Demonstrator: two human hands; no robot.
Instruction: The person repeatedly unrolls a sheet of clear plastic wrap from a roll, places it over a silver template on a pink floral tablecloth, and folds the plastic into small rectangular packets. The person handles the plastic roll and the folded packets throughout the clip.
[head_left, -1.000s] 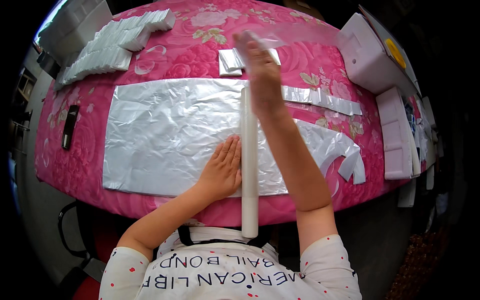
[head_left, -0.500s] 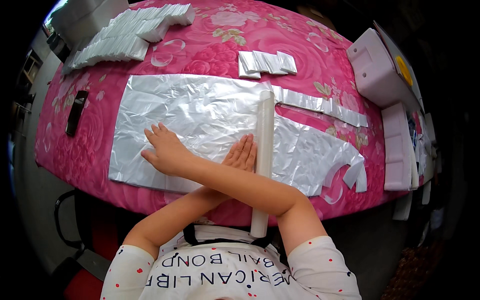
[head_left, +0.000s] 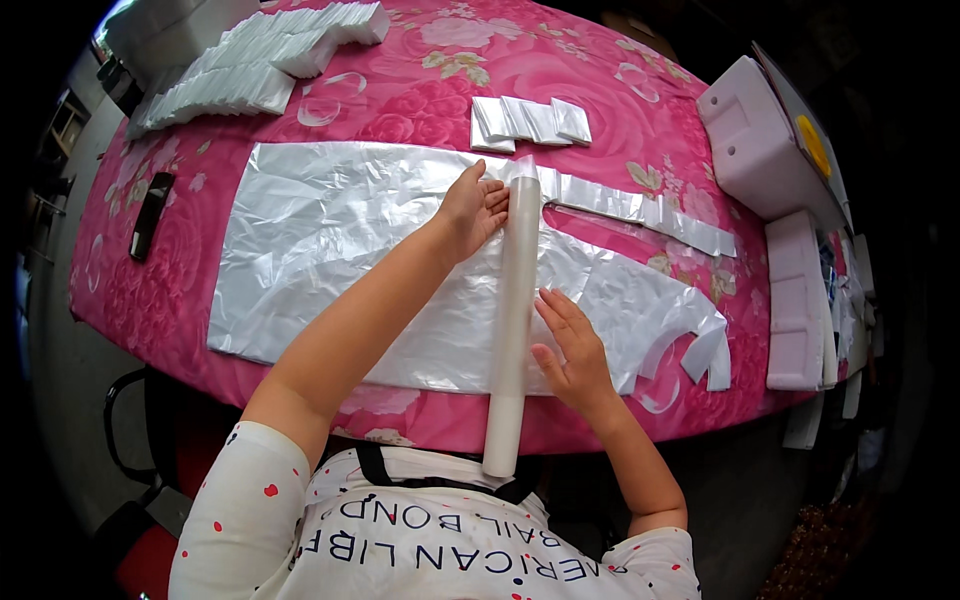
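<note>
A long, slim translucent tube (head_left: 512,330), milky and faintly glossy, lies crosswise over a flat spread of silvery-white plastic film (head_left: 350,250). Its far end sits near the film's upper edge; its near end juts past the table edge toward the wearer's waist. The film is crinkled and shiny, square-cornered at left, with a curved cut-out and two strap-like arms at right.

The left hand (head_left: 472,208) is just left of the tube's far part, fingers loosely curled and close together, thumb apart. The right hand (head_left: 577,350) is to the right of the tube's middle, fingers together, thumb spread; whether its fingertips touch the tube I cannot tell.

Dark capital lettering, upside down in this view, crosses the wearer's white, speckled T-shirt (head_left: 420,520).

The tablecloth (head_left: 460,420) is pink with roses and leaves. Beyond the film lie folded silvery packets (head_left: 530,122), with a larger bank of white packets (head_left: 270,60) at upper left. A white foam box (head_left: 750,130) stands at right; a red chair (head_left: 155,570) shows at lower left against a dark floor.
</note>
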